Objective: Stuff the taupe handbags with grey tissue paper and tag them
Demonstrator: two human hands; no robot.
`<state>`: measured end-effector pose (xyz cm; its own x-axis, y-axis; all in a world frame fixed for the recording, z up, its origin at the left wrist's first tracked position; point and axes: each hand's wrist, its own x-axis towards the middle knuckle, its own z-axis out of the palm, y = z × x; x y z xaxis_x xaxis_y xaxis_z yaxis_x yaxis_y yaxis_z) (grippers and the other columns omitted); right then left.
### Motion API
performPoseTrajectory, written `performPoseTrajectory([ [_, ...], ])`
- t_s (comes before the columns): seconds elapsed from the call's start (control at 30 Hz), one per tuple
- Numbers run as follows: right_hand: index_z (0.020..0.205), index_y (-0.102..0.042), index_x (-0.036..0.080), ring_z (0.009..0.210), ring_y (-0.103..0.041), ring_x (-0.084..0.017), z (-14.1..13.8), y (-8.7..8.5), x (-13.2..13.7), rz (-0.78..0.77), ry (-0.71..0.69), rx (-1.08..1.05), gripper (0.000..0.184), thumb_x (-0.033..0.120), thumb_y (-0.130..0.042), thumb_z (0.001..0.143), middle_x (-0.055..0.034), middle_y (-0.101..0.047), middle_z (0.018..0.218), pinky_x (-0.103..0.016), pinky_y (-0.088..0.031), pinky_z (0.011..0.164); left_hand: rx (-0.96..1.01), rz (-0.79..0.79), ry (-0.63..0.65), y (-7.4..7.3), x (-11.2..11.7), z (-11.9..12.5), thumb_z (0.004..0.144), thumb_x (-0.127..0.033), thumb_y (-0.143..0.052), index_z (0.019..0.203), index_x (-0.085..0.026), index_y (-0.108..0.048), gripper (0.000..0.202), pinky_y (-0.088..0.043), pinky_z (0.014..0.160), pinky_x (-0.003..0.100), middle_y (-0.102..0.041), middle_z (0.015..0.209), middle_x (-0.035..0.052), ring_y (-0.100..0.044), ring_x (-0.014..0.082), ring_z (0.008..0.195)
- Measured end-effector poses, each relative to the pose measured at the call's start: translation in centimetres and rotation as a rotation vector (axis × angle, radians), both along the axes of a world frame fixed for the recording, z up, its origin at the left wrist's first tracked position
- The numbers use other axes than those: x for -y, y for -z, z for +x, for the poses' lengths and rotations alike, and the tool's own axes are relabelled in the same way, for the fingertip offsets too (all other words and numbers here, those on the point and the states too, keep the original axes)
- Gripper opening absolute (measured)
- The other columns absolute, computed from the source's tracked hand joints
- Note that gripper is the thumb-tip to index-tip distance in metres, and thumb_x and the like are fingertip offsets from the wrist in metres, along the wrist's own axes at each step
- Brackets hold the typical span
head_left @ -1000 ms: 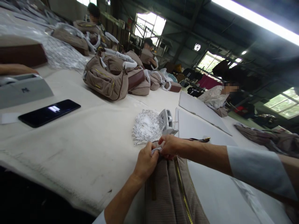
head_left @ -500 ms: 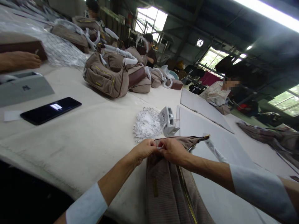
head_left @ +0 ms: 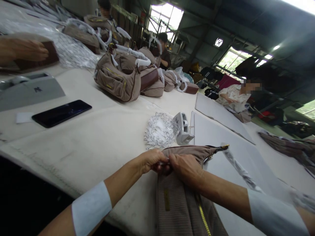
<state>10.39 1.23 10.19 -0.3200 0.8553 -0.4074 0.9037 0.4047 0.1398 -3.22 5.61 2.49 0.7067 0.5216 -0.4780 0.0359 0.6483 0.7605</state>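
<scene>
A taupe ribbed-fabric bag [head_left: 172, 206] with a gold zipper [head_left: 203, 216] lies at the table's front edge, its strap end with gold hardware pointing right. At the bag's upper part my left hand [head_left: 154, 160] and my right hand [head_left: 185, 166] meet, fingertips pinched together. What sits between the fingers is too small and covered to make out. Right behind them lies a pile of clear plastic with dark print [head_left: 159, 131], touching a small grey tape dispenser [head_left: 183, 129].
Finished-looking taupe bags [head_left: 118, 77] with wrapped handles stand farther back. At left are a black phone [head_left: 62, 113], a larger grey tape dispenser [head_left: 36, 90] and another person's hand [head_left: 29, 50] on a bag. A plastic-wrapped strap [head_left: 242, 172] lies on grey board at right.
The view has shifted, so the scene sits slightly farther right. My fingers stay together at the bag, with the right hand turned lower over the zipper. A white bit between them no longer shows clearly.
</scene>
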Motion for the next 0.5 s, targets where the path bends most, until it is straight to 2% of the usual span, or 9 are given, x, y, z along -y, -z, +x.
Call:
performPoseTrajectory([
  [0.17, 0.095, -0.06, 0.016, 0.071, -0.063, -0.025, 0.4, 0.2, 0.0, 0.025, -0.081, -0.042, 0.022, 0.012, -0.04, 0.088, -0.0129, -0.067, 0.083, -0.032, -0.041, 0.058, 0.082, -0.052, -0.013, 0.7, 0.4, -0.2, 0.06, -0.025, -0.056, 0.062, -0.009, -0.062, 0.017, -0.035, 0.041, 0.02, -0.061, 0.054, 0.0039, -0.041, 0.0052, 0.034],
  [0.33, 0.091, -0.063, 0.015, 0.068, -0.061, -0.025, 0.3, 0.7, -0.2, 0.098, -0.201, 0.008, 0.025, 0.008, -0.039, 0.087, -0.0142, -0.065, 0.079, -0.033, -0.038, 0.055, 0.125, -0.058, -0.04, 1.2, 0.9, 0.2, 0.063, -0.022, -0.054, 0.062, -0.009, -0.062, 0.015, -0.041, 0.043, 0.021, -0.06, 0.054, 0.0026, -0.046, 0.0068, 0.035],
  [0.43, 0.092, -0.064, 0.013, 0.072, -0.063, -0.026, -0.2, 1.0, -0.9, 0.085, -0.178, 0.044, 0.027, 0.006, -0.038, 0.087, -0.0145, -0.066, 0.082, -0.033, -0.041, 0.058, 0.125, -0.056, -0.087, 1.4, 1.2, 0.6, 0.065, -0.024, -0.052, 0.065, -0.011, -0.058, 0.014, -0.049, 0.051, 0.026, -0.057, 0.053, -0.0008, -0.043, 0.0053, 0.034],
  [0.5, 0.098, -0.063, 0.01, 0.075, -0.064, -0.028, -0.7, 0.8, -1.6, 0.078, -0.121, 0.064, 0.029, 0.005, -0.038, 0.086, -0.0155, -0.067, 0.082, -0.033, -0.043, 0.06, 0.112, -0.018, -0.111, 1.4, 1.5, 0.8, 0.069, -0.029, -0.053, 0.067, -0.012, -0.056, 0.017, -0.049, 0.052, 0.027, -0.056, 0.055, -0.0012, -0.042, 0.0053, 0.035],
])
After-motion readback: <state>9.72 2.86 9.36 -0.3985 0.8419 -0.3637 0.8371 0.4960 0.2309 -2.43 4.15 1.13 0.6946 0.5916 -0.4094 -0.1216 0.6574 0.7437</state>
